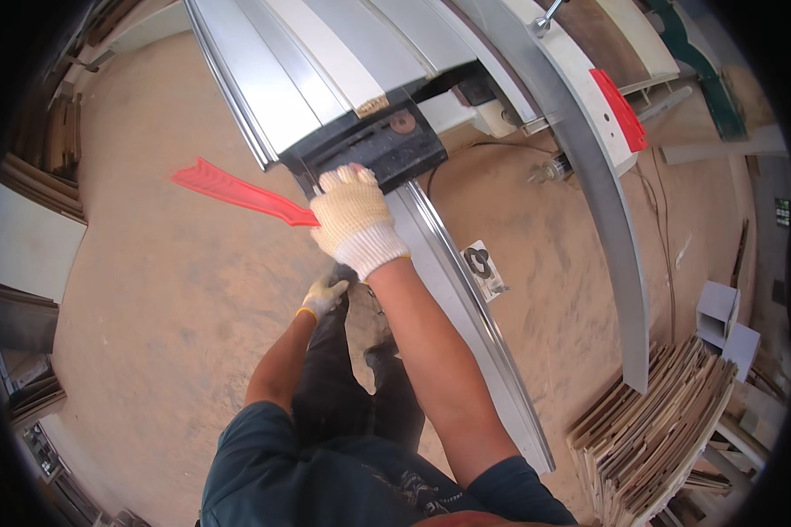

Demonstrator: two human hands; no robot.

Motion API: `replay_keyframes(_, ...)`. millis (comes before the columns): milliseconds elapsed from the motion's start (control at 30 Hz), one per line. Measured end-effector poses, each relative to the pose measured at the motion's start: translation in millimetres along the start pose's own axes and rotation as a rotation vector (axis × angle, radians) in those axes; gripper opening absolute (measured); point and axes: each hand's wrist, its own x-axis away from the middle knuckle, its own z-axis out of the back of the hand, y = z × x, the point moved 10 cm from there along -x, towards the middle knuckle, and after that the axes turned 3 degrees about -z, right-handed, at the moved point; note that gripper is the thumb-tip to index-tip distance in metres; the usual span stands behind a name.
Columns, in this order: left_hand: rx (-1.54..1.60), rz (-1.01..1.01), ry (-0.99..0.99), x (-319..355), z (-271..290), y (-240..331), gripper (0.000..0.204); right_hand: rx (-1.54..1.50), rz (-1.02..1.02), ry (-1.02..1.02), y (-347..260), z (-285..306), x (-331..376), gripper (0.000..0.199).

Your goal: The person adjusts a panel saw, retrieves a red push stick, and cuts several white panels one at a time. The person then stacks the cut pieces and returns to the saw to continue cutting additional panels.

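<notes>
My right hand [356, 215], in a cream knit glove with a white cuff, is closed in front of the black end piece [378, 151] of a long silver machine table. A flat red push stick [242, 195] with a notched end sticks out to the left from this hand; its other end is hidden by the glove. My left hand [323, 296], also gloved, is lower and to the left, resting at the knee of my dark trousers [321, 369]. Its fingers look stretched out, partly blurred against the dark cloth, with nothing visible in them.
A silver rail [475, 325] runs past my right side. Further right are a curved-looking grey machine edge [615, 255] with another red piece [620, 110], and a stack of thin boards [650, 430]. A white plate with a dark ring [479, 262] lies beside the rail.
</notes>
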Motion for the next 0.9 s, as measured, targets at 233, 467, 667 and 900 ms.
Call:
replay_keyframes(233,0.472,-0.004,0.094,68,51,7,0.034,-0.008,-0.029,0.004,5,-8,54,0.023)
replay_keyframes(467,0.689,-0.338,0.196,63,143,143,0.037,-0.167,-0.243,-0.078,6,23,102,0.027)
replay_keyframes(667,0.771,-0.522,0.333,31,196,277,0.052,-0.191,-0.497,0.055,18,58,36,0.037)
replay_keyframes(900,0.123,-0.302,0.831,39,254,359,0.070,-0.013,-0.312,0.253,20,63,37,0.036)
